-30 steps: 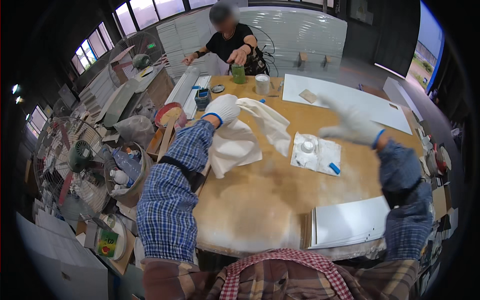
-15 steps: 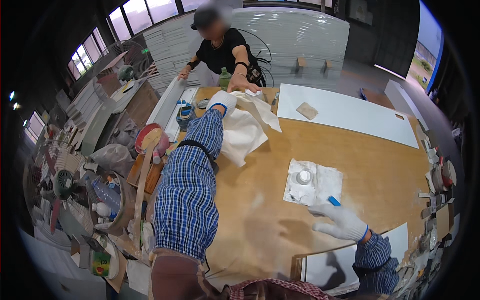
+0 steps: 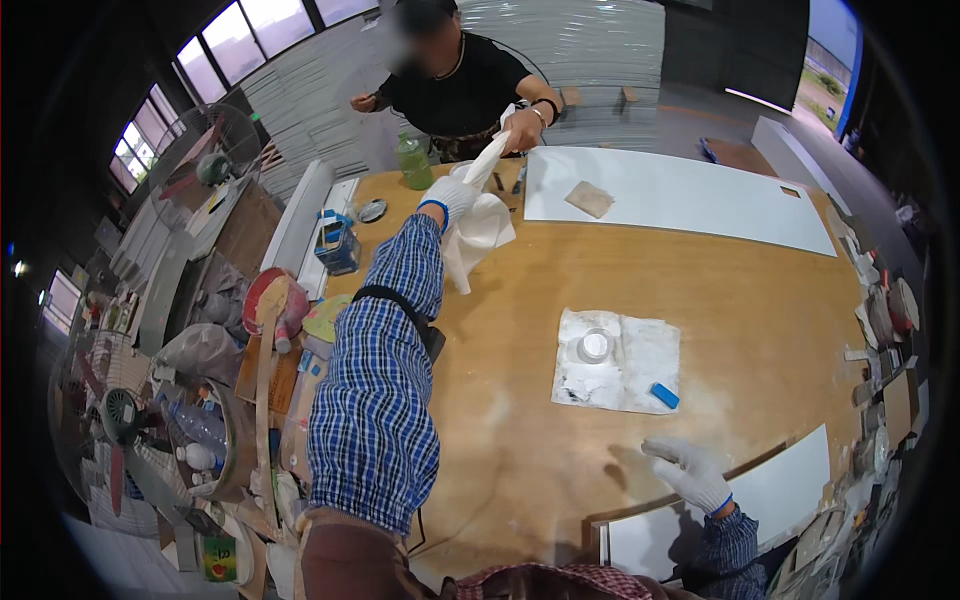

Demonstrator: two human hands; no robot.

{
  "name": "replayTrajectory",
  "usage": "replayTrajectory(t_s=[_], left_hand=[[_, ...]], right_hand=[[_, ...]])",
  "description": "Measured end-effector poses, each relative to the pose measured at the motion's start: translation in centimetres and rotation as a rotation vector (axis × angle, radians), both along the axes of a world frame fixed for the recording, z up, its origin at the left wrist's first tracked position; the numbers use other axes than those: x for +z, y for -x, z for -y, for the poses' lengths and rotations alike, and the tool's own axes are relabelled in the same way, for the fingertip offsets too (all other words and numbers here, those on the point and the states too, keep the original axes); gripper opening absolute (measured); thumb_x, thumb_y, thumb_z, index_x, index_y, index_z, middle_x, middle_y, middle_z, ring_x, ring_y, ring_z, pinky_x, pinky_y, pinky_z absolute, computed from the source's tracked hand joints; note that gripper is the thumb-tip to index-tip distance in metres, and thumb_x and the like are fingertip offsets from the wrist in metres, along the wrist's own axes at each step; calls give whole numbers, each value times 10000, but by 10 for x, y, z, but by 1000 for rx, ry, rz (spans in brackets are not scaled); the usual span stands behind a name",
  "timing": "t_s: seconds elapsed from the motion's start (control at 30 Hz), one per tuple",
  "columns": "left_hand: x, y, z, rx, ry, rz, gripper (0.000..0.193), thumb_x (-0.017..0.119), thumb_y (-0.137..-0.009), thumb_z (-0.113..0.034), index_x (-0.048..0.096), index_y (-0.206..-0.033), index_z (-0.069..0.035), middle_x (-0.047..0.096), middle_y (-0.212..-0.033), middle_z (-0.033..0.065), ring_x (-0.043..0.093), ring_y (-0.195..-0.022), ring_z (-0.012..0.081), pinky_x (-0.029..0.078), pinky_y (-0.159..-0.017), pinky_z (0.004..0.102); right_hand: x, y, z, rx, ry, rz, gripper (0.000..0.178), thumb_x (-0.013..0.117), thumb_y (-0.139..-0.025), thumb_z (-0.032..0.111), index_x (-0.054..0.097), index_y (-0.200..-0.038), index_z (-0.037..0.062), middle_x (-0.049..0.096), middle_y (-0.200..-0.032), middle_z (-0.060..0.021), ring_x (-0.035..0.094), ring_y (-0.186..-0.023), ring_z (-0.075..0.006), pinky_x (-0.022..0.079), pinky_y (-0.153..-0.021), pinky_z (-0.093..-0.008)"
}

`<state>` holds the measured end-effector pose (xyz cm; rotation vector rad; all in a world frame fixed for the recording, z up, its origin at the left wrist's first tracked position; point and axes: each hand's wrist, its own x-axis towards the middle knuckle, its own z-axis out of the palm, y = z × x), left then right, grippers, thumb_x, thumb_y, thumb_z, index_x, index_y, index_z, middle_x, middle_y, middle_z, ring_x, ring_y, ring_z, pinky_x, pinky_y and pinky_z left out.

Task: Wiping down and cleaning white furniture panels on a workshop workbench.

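Note:
My left hand [image 3: 453,197], in a white knit glove, reaches to the far side of the table and is closed on a cream-white cloth [image 3: 483,225]. Part of the cloth hangs beside the glove; another part stretches, twisted, up to a co-worker's hand [image 3: 523,132], which grips its far end. Low over the table at the near right hovers my gloved right hand [image 3: 690,474], fingers apart and holding nothing. Beyond it lies a white folded sheet [image 3: 636,345] bearing a small round white container [image 3: 594,346] and a blue block [image 3: 664,395].
A long white panel [image 3: 690,205] with a beige pad [image 3: 590,199] spans the far right; another white panel [image 3: 770,500] lies near me. At the far left stand a green bottle [image 3: 413,163] and a blue-rimmed tin [image 3: 337,246]. Clutter with a red bowl [image 3: 262,298] lines the left side.
The co-worker has taken up one end of the cloth and pulled it upward, so it is bunched and taut. My right hand has drawn nearer to me, away from the blue block.

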<state>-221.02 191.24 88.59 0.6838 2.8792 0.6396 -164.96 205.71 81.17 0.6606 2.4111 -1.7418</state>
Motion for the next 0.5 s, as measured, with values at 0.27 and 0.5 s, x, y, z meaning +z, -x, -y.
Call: replayTrajectory(t_s=[0.27, 0.5], left_hand=[[-29, -18, -4, 3, 42, 72, 434, 604, -883, -356, 730, -1140, -29, 714, -1102, 252, 684, -1061, 397, 535, -878, 460], [-31, -28, -61, -298, 173, -175, 459, 555, -919, -403, 717, -1067, 0, 705, -985, 284, 687, -930, 423, 532, -808, 464]], right_hand=[[-36, -16, 11, -32, -407, 121, 398, 637, -961, 305, 662, -1257, 39, 710, -1162, -177, 692, -1067, -304, 534, -932, -377], [-50, -24, 17, -11, -525, -7, 353, 632, -966, 377, 695, -1195, 117, 732, -1053, -149, 699, -973, -334, 539, -847, -432]])
